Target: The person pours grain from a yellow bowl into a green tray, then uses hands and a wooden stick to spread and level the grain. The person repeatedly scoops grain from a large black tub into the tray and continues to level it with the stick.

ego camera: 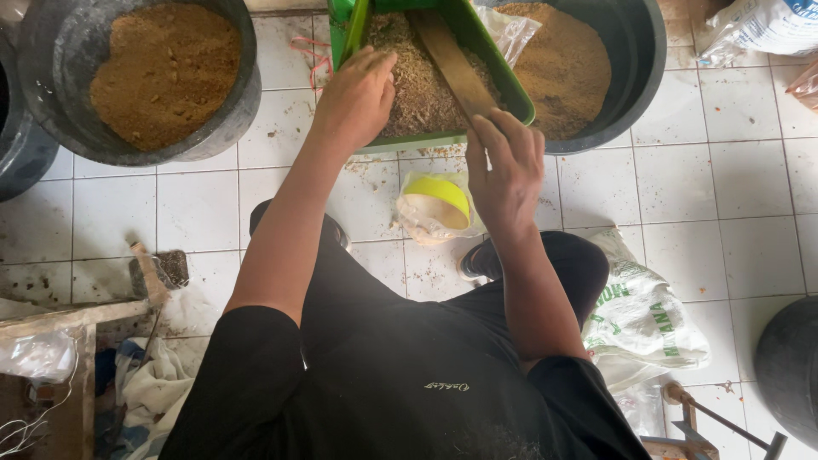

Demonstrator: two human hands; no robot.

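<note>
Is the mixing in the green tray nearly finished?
Partway, it seems. The green tray already holds coarse, chaffy brownish mix. Right now the left hand presses into it while the right hand holds a wooden paddle. The brown powder in the black tub looks untouched.

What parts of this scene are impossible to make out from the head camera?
- Far end of the green tray: cut off by the top edge.
- Left hand fingertips: buried in the chaff-like mix.
- Wooden slat near end: covered by the right hand.
- Yellow bowl contents: hidden, since it lies tilted in a plastic bag.
- Dark tub at right: cut off by the frame edge.
</note>
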